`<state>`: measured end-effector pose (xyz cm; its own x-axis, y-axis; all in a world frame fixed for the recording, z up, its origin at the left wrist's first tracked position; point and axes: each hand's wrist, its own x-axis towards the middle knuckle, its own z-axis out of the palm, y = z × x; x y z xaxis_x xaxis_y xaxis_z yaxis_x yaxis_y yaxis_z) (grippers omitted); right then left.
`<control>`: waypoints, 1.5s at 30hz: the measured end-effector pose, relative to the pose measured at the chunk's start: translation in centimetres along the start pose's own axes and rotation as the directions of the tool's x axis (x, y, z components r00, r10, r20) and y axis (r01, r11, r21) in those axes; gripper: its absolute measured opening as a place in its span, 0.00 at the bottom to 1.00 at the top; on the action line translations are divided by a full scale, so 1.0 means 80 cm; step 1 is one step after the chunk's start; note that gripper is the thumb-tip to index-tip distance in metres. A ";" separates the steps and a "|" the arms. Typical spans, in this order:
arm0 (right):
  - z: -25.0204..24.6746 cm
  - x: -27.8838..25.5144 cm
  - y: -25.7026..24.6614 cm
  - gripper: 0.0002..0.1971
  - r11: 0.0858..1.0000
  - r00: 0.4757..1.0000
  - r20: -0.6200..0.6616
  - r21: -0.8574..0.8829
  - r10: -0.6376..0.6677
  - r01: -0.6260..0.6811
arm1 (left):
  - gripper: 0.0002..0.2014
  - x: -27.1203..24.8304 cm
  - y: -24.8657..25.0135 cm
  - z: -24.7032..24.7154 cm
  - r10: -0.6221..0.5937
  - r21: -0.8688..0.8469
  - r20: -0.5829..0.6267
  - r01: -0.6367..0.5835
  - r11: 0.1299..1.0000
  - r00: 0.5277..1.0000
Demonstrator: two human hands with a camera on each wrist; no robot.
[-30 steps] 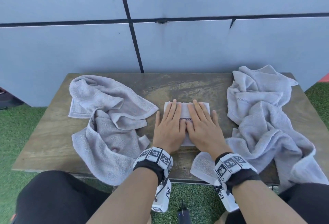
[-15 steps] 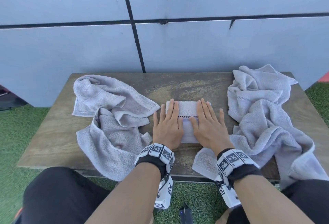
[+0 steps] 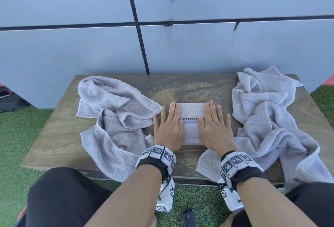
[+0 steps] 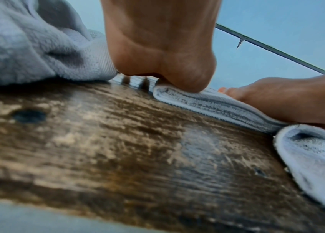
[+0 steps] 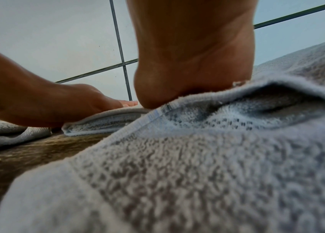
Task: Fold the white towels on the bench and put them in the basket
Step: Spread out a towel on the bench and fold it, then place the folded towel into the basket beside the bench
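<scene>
A small folded white towel [image 3: 192, 118] with a dark checked band lies at the middle of the wooden bench [image 3: 189, 87]. My left hand [image 3: 169, 126] lies flat on its left side with straight fingers. My right hand [image 3: 215, 127] lies flat on its right side the same way. In the left wrist view the heel of my left hand [image 4: 177, 75] presses the folded towel [image 4: 213, 107]. In the right wrist view the folded towel [image 5: 105, 121] shows its layered edge under both hands. No basket is in view.
A crumpled white towel [image 3: 115, 122] lies on the bench's left part. Another crumpled pile [image 3: 267, 118] covers the right part and hangs over the front edge. A grey panelled wall [image 3: 180, 46] stands behind the bench; green turf [image 3: 18, 136] surrounds it.
Both hands have slid apart from the towel's middle toward its left and right sides, still flat, uncovering the checked band between them.
</scene>
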<state>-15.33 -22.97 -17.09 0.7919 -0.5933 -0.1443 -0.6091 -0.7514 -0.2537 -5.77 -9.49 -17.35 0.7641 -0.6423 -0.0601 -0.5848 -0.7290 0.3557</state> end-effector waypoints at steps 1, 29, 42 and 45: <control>0.001 0.000 0.000 0.33 1.000 1.000 -0.010 0.002 0.001 -0.001 | 0.29 0.000 0.001 0.000 0.005 0.009 -0.002 -0.005 1.000 1.000; -0.106 -0.024 -0.057 0.27 0.588 0.980 0.177 0.785 0.086 -0.194 | 0.15 -0.045 0.010 -0.145 -0.162 -0.861 -0.064 0.028 0.508 0.985; -0.155 -0.141 -0.352 0.28 0.422 0.862 -0.053 0.856 -0.504 0.300 | 0.10 -0.255 -0.200 -0.308 -0.556 -0.906 -0.343 -0.109 0.410 0.757; -0.115 -0.182 -0.436 0.28 0.462 0.791 -0.041 0.793 -0.610 0.397 | 0.10 -0.326 -0.267 -0.302 -0.660 -0.912 -0.365 -0.109 0.396 0.656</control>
<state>-5.98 9.21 2.66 0.9966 -0.0225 0.0794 0.0664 -0.3532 -0.9332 -6.63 28.59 -0.82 0.9870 0.1461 0.0665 -0.0667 -0.0033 0.9978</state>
